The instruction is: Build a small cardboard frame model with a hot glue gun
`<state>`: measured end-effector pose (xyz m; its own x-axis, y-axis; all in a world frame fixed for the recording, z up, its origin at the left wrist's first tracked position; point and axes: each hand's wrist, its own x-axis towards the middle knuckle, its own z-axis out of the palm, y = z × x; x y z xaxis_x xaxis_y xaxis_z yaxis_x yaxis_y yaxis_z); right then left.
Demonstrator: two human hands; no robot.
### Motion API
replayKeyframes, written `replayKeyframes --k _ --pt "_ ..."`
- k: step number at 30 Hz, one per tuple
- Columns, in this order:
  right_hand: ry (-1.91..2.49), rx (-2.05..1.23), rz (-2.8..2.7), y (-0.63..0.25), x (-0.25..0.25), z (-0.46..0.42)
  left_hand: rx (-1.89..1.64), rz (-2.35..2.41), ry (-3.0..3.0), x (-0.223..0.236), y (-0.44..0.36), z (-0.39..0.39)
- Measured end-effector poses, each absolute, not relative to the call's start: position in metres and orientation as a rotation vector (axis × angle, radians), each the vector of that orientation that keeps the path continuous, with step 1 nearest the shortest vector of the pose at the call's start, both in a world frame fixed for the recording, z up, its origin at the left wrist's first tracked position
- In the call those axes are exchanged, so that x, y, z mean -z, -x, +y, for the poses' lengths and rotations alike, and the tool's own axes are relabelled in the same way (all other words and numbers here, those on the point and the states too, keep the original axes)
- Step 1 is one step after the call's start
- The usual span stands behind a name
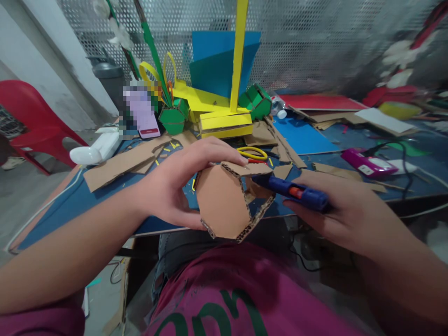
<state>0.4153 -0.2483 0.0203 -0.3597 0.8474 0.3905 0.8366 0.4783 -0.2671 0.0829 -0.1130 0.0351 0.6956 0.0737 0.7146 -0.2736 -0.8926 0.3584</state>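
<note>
Holds the box (224, 203) in the left hand (171, 179), above the near edge of the table (66, 205), with fingers (224, 149) bent over the top and thumb (187, 219) pressed at the lower left. Covers the far left side of the box with this hand, so cannot tell how every finger lies. Grips the blue tool (304, 193) in the right hand (350, 214), closed around its rear part; cannot tell how much is hidden in the palm. Directs the tool to the open side of the box, just under the top flap (257, 169). Loses the dark tip against the dark gap; cannot tell if touching the cardboard or only near it. Shows only part of the yellow loop (252, 151), behind the box. Covers part of the phone (145, 116) with coarse pixels. Blurs the white flowers (399, 56) at the upper right. Cuts the red chair (38, 112) at the left border.
</note>
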Motion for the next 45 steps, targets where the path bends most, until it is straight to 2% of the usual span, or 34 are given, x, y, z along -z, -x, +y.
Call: replayKeyframes --k 8,26,40,45 --pt "1.390 0.031 -2.302 -0.414 -0.019 -0.248 -1.054 -0.043 -2.436 -0.037 -0.082 -0.114" --pt "1.459 0.418 -2.250 -0.404 -0.001 -0.260 -1.083 -0.077 -2.416 -0.032 -0.081 -0.111" --pt "1.477 -0.067 -1.899 -0.432 0.008 -0.280 -1.090 -0.022 -2.396 -0.032 -0.080 -0.112" --pt "1.554 -0.387 -1.319 -0.455 0.022 -0.274 -1.025 0.154 -2.381 -0.025 -0.075 -0.114"
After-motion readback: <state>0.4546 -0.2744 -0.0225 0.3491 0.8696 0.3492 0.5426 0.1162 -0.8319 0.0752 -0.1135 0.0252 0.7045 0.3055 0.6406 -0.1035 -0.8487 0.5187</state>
